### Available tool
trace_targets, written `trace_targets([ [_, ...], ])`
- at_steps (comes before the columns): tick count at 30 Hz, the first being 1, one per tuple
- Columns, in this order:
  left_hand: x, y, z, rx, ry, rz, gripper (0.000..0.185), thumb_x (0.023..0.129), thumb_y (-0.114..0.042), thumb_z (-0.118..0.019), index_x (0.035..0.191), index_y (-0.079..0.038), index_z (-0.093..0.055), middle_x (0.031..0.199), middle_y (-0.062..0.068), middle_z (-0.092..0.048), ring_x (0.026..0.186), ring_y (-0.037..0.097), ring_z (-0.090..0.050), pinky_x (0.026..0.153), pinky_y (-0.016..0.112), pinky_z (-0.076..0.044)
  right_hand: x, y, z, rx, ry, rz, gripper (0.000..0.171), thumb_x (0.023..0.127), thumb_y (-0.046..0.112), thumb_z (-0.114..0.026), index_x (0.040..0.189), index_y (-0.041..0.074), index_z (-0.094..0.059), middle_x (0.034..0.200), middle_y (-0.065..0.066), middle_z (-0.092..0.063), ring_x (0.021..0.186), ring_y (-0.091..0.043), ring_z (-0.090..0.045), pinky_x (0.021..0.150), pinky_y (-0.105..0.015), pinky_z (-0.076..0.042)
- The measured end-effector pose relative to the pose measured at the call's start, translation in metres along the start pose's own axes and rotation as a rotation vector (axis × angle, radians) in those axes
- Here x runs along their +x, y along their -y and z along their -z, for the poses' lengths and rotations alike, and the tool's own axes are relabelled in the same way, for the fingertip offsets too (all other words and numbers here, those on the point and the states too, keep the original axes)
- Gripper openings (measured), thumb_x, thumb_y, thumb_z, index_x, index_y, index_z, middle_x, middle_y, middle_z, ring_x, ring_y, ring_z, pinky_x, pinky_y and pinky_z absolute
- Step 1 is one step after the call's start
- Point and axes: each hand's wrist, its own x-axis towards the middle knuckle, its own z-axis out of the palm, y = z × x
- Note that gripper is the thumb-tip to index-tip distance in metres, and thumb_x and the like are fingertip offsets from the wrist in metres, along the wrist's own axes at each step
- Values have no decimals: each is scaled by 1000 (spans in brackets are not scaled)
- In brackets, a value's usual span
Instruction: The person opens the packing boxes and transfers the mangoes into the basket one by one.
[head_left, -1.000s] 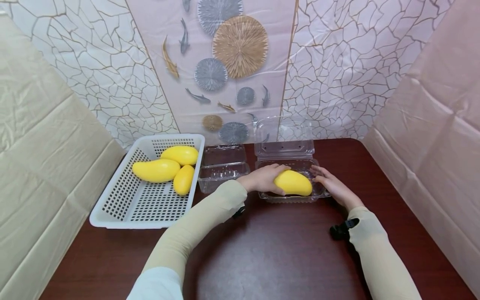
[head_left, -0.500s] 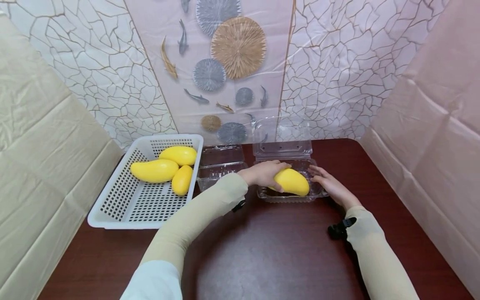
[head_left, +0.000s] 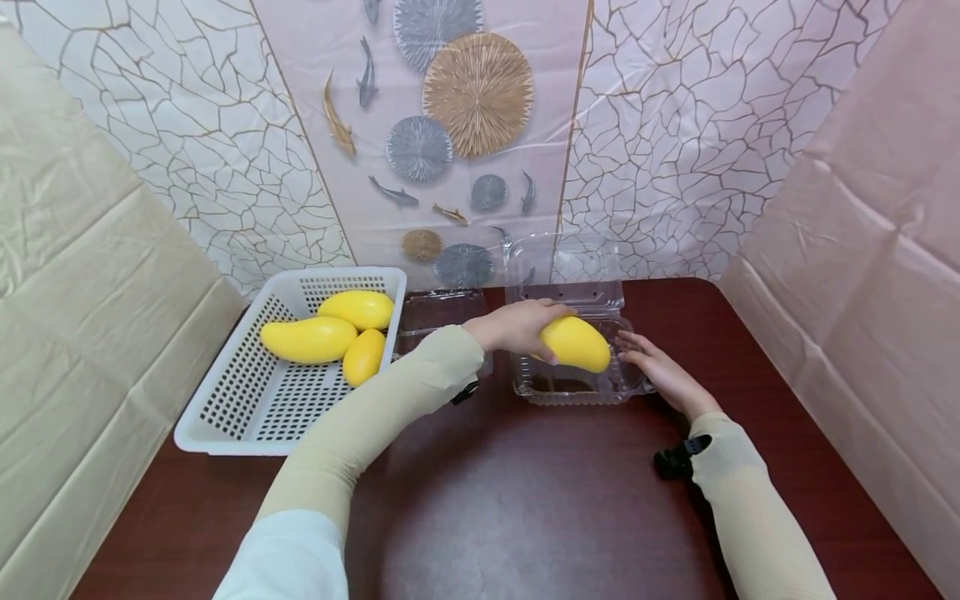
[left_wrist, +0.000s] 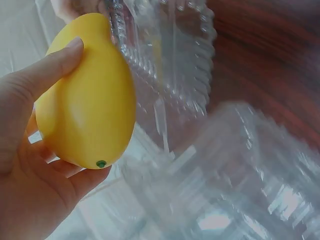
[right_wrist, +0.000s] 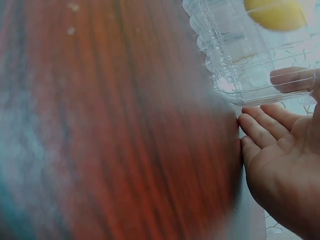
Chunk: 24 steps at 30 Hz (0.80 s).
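Note:
My left hand (head_left: 522, 327) grips a yellow mango (head_left: 576, 344), held over a clear plastic clamshell box (head_left: 570, 397) whose lid stands raised at the back. In the left wrist view the thumb lies across the mango (left_wrist: 92, 100), the fingers curl beneath, and a small green stem spot faces the camera. At the box's right side is my right hand (head_left: 670, 377), its fingers extended at the wall. The right wrist view shows that hand (right_wrist: 285, 150) with straight fingers by the clear box (right_wrist: 235, 90) and the thumb along the wall.
A white perforated basket (head_left: 191, 437) at the left holds three more yellow mangoes (head_left: 310, 341). Between basket and clamshell stands a second clear box (head_left: 446, 312), partly hidden by the left arm. A patterned cloth (head_left: 480, 192) hangs behind the dark red table (head_left: 555, 500).
The left hand has lifted the mango from inside the clamshell, up and slightly leftward, showing the box's bottom. The right hand has stayed beside the box.

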Motion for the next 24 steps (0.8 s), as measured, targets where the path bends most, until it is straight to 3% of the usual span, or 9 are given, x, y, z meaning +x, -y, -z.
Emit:
trace_targets([
  [5, -21, 10, 11, -3, 1, 39, 84, 86, -30, -82, 156, -18, -37, 143, 7, -50, 122, 21, -53, 103, 35, -44, 2, -2, -2, 4, 0, 7, 65, 108, 22, -41, 161, 2, -9, 164, -26, -13, 148, -46, -15, 116, -68, -12],
  [9, -40, 22, 24, 12, -36, 54, 85, 85, -30, -83, 156, -16, -38, 146, 10, -49, 126, 24, -51, 107, 38, -42, 1, -2, -2, 18, 7, 17, 64, 109, 20, -41, 161, 3, -9, 164, -26, -13, 149, -45, -15, 116, -67, -11],
  [24, -119, 81, 52, 1, -122, 200, 89, 83, -30, -84, 156, -11, -37, 151, 18, -44, 132, 36, -47, 111, 51, -38, 3, -2, 1, 20, 13, 30, 64, 109, 19, -41, 161, 4, -8, 164, -25, -13, 149, -45, -14, 117, -67, -10],
])
